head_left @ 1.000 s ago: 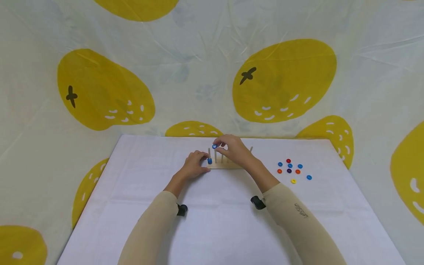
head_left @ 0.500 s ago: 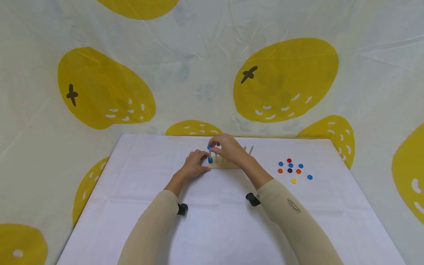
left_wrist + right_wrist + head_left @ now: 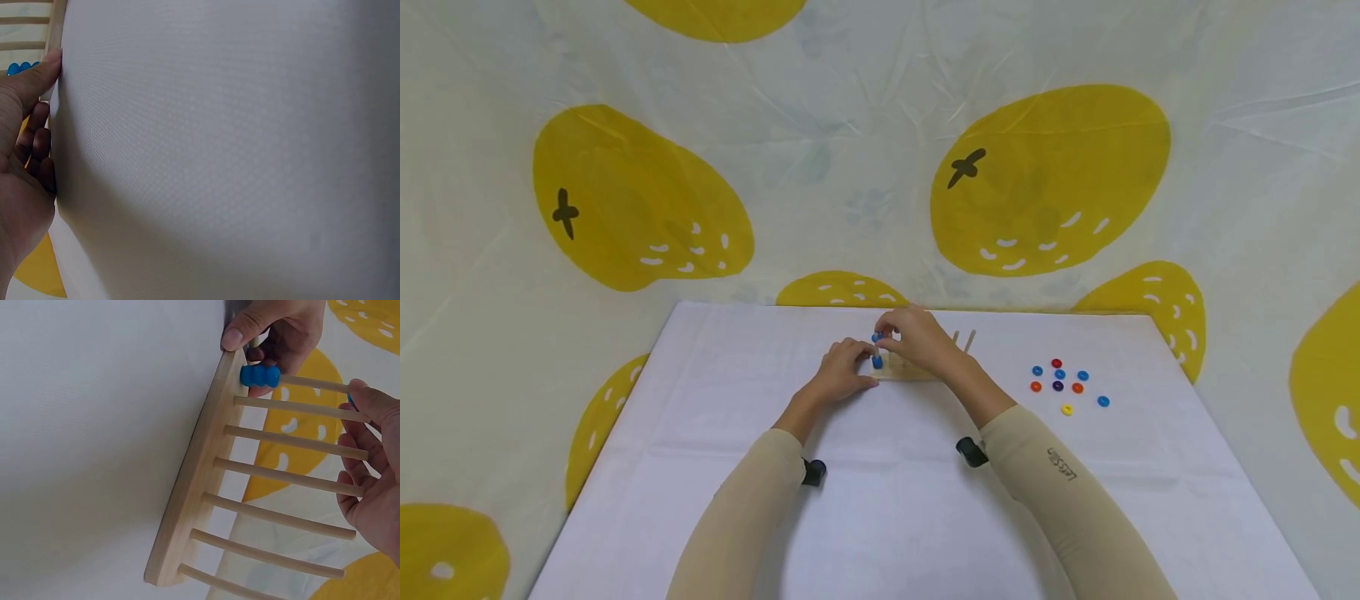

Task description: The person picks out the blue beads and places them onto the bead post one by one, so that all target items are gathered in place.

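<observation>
A wooden peg rack [image 3: 187,481] with a row of upright pegs stands near the table's back edge. My left hand [image 3: 838,372] grips its left end, thumb on the front edge of the base and fingers behind. Several blue rings [image 3: 260,376] are stacked low on a peg beside that hand. At the tip of this same peg, my right hand [image 3: 917,337] pinches another blue ring [image 3: 877,337] between thumb and fingers. The right wrist view shows only a sliver of that ring past the thumb. Whether the peg has entered its hole is hard to tell.
To the right on the white-covered table [image 3: 887,517] lie several loose rings: blue [image 3: 1103,402], red [image 3: 1057,363], orange [image 3: 1036,387], dark purple [image 3: 1057,386] and yellow [image 3: 1067,410]. A patterned cloth [image 3: 850,167] hangs behind the table.
My right hand has carried the blue ring left, from over the neighbouring peg to the peg with the blue stack, and slightly down. My left hand has stayed on the rack.
</observation>
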A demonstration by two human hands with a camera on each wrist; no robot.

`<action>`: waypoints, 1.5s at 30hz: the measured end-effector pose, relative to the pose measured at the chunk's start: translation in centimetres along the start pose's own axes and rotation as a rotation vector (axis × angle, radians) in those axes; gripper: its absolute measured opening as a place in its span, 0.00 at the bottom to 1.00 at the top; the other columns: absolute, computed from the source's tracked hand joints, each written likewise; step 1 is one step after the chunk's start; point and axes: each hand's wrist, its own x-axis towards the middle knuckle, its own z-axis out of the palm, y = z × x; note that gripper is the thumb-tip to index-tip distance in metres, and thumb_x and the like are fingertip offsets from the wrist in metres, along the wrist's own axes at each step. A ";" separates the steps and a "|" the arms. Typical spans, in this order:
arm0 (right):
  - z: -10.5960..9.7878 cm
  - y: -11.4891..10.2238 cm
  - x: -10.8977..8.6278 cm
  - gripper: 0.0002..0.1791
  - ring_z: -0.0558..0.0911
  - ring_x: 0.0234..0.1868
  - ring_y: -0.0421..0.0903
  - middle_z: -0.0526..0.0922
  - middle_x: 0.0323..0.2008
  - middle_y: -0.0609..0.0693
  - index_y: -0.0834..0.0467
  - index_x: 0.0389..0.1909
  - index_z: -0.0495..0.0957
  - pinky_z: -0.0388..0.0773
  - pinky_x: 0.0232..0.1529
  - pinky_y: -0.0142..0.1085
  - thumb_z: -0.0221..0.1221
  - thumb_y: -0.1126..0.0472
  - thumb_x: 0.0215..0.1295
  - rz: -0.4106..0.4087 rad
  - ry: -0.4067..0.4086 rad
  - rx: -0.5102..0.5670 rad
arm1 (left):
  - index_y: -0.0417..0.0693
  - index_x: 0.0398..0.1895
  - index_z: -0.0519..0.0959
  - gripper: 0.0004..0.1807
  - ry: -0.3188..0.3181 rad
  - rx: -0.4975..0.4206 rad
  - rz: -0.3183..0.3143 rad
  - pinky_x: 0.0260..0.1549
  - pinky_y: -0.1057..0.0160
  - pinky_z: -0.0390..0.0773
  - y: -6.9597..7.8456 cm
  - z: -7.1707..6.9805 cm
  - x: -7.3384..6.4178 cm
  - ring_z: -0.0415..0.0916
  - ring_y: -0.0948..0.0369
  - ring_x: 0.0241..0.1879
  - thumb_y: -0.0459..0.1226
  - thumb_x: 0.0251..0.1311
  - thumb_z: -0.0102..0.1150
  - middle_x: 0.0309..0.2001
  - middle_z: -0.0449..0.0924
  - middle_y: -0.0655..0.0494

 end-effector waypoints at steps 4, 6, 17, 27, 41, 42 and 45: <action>0.1 0.2 0.0 0.09 0.85 0.46 0.54 0.88 0.38 0.49 0.56 0.44 0.87 0.80 0.52 0.44 0.70 0.57 0.66 0.001 -0.007 -0.023 | 0.52 0.61 0.79 0.29 0.007 0.003 0.009 0.65 0.45 0.67 -0.1 0.0 0.1 0.69 0.49 0.59 0.44 0.57 0.77 0.57 0.76 0.50; 0.1 0.2 0.0 0.09 0.85 0.46 0.54 0.88 0.38 0.49 0.56 0.44 0.87 0.80 0.52 0.45 0.70 0.57 0.66 0.002 -0.009 -0.029 | 0.52 0.61 0.79 0.29 0.010 0.001 0.010 0.64 0.45 0.67 -0.2 0.0 0.1 0.69 0.49 0.59 0.44 0.57 0.77 0.56 0.76 0.50; 0.3 0.0 -0.1 0.08 0.83 0.43 0.48 0.88 0.37 0.47 0.54 0.43 0.87 0.79 0.51 0.46 0.70 0.56 0.66 0.037 -0.027 -0.096 | 0.50 0.61 0.79 0.29 0.006 -0.015 0.007 0.65 0.45 0.66 0.0 0.0 0.0 0.69 0.49 0.59 0.43 0.56 0.77 0.57 0.76 0.49; -0.1 -0.2 -0.3 0.08 0.83 0.44 0.48 0.89 0.38 0.48 0.56 0.44 0.87 0.79 0.51 0.48 0.68 0.58 0.68 0.028 -0.012 -0.089 | 0.48 0.62 0.78 0.31 0.011 -0.004 0.003 0.65 0.45 0.66 -0.1 0.1 0.1 0.69 0.49 0.59 0.43 0.56 0.77 0.57 0.76 0.49; -1.8 0.2 -2.2 0.11 0.84 0.47 0.49 0.89 0.43 0.50 0.57 0.48 0.86 0.81 0.52 0.45 0.69 0.60 0.67 -0.044 0.125 -0.061 | 0.50 0.64 0.78 0.31 0.004 0.005 -0.014 0.67 0.46 0.66 0.0 -0.1 0.1 0.69 0.49 0.61 0.43 0.57 0.77 0.58 0.76 0.49; -2.0 0.3 -2.6 0.10 0.84 0.47 0.49 0.89 0.44 0.50 0.57 0.48 0.86 0.81 0.52 0.46 0.69 0.60 0.67 -0.054 0.140 -0.056 | 0.50 0.64 0.77 0.31 -0.001 0.002 -0.018 0.67 0.46 0.66 0.0 -0.1 0.1 0.68 0.49 0.61 0.43 0.57 0.77 0.59 0.76 0.49; -2.4 0.9 -3.7 0.10 0.83 0.47 0.50 0.89 0.44 0.50 0.57 0.47 0.86 0.81 0.53 0.46 0.69 0.62 0.66 -0.073 0.188 -0.030 | 0.51 0.65 0.77 0.31 -0.007 -0.002 -0.029 0.68 0.46 0.66 0.0 0.1 0.1 0.68 0.50 0.61 0.44 0.57 0.77 0.59 0.76 0.50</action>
